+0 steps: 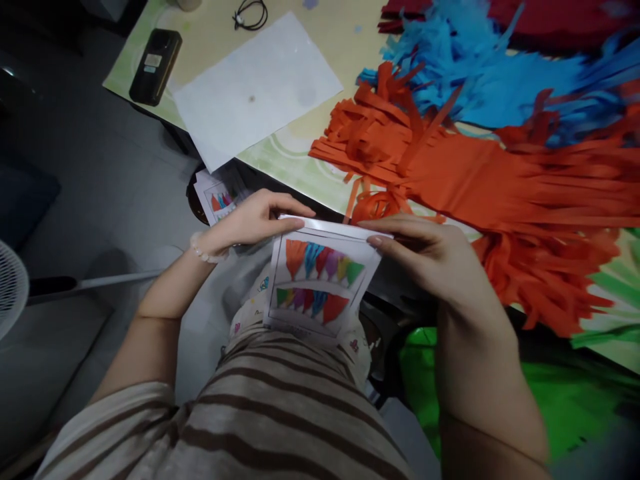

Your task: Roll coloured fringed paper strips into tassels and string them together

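Over my lap I hold a flat clear packet [315,283] with a printed sheet showing rows of coloured tassels. Its top edge looks white, glossy and folded over. My left hand [265,217], with a beaded bracelet on the wrist, pinches the left end of that edge between thumb and fingers. At the right end, my right hand [425,250] grips the same edge, thumb in front and fingers behind. What lies inside the packet, behind the print, is hidden.
Fringed orange paper [465,173] and blue paper [510,80] cover the table's right side. A white sheet [260,87], a phone [156,67] and a black cord [251,15] lie to the left. More printed sheets [217,197] rest below the table edge. A fan [11,290] stands at left.
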Motion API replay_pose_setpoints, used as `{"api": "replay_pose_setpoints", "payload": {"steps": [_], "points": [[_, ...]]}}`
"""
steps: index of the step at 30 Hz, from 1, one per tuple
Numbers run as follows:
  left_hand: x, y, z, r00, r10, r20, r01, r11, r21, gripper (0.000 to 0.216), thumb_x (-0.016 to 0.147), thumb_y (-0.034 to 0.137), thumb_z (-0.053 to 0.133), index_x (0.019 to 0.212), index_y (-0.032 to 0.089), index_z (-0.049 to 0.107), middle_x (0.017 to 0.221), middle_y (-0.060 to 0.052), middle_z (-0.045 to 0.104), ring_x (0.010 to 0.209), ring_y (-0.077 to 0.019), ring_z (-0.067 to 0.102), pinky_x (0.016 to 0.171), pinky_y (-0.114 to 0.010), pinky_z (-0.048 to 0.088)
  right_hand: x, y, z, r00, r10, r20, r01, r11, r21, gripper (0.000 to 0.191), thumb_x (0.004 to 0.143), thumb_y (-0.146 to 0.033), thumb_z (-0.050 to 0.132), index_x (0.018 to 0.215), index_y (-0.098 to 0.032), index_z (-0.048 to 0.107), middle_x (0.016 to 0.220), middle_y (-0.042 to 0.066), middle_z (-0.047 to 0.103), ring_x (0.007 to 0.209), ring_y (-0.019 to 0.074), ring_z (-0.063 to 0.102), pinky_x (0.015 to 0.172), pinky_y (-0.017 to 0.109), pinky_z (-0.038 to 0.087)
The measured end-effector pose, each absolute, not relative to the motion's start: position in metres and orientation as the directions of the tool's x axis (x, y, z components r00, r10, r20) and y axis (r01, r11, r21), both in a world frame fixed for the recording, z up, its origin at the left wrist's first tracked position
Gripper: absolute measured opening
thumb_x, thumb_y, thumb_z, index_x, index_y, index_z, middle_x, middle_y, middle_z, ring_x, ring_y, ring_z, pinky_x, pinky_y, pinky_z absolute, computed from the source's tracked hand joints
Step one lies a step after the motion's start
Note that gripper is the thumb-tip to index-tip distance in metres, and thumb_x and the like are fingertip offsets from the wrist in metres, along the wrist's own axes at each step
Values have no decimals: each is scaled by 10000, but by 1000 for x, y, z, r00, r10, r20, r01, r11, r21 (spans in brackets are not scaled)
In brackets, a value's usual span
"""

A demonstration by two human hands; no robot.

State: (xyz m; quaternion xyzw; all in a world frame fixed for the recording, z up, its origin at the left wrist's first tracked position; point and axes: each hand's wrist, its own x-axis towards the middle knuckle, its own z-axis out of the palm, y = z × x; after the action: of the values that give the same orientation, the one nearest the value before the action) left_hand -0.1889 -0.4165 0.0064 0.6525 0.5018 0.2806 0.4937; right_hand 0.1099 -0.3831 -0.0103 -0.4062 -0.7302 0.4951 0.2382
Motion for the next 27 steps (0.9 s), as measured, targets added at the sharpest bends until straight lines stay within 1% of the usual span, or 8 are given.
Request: {"api": "replay_pose_setpoints", "payload": {"steps": [4,6,9,13,17,21,24,27], "points": [[-191,-413,9,346,930,-120,361,-14,932,201,856,378,790,954,221,869,913,-59,822,705,-138,701,602,-216,509,107,-383,-6,-492,868,-61,340,127,-932,174,885,-365,756,974,-255,857,940,64,816,815,194,722,718,316,541],[-191,-412,11,347,925,-155,323,38,946,196,835,365,808,952,222,872,894,-56,820,651,-124,684,569,-207,519,105,-384,-4,-472,879,-68,331,105,-938,143,872,-331,758,933,-252,861,907,58,813,792,183,715,715,310,540],[-190,-410,14,357,902,-245,249,161,955,223,821,377,816,964,216,874,894,-57,816,549,-102,633,466,-203,501,104,-384,-3,-462,882,-90,316,69,-946,123,867,-294,760,914,-251,865,899,54,811,790,176,710,727,302,547],[-190,-413,17,367,870,-329,192,275,942,257,818,394,828,987,205,871,902,-68,811,535,-108,630,427,-210,502,104,-386,-3,-462,883,-79,313,79,-947,119,879,-283,752,906,-258,866,877,48,804,783,171,707,705,291,536],[-189,-418,15,354,889,-292,167,247,955,250,817,394,848,987,212,868,891,-66,810,527,-91,609,442,-203,491,105,-388,-3,-489,869,-77,303,86,-949,132,879,-333,756,910,-272,870,891,49,803,792,174,706,681,285,523],[-189,-422,10,322,906,-275,164,233,959,285,798,433,867,951,192,869,881,-76,803,509,-80,592,444,-202,462,105,-385,-2,-493,858,-142,280,3,-960,109,845,-294,777,883,-272,877,869,46,804,774,159,705,685,266,519],[-191,-423,9,349,891,-289,189,235,953,326,830,479,829,962,184,866,942,-84,798,494,-58,563,444,-198,460,104,-382,-1,-502,847,-174,262,-43,-964,80,814,-290,799,831,-272,875,850,41,808,764,160,713,678,259,521],[-192,-424,10,362,881,-305,235,230,944,380,871,515,778,1014,172,856,1003,-89,788,541,-47,567,480,-177,476,104,-382,0,-522,837,-163,247,-34,-968,83,822,-317,801,848,-295,876,851,24,807,765,149,712,677,246,516]]}}
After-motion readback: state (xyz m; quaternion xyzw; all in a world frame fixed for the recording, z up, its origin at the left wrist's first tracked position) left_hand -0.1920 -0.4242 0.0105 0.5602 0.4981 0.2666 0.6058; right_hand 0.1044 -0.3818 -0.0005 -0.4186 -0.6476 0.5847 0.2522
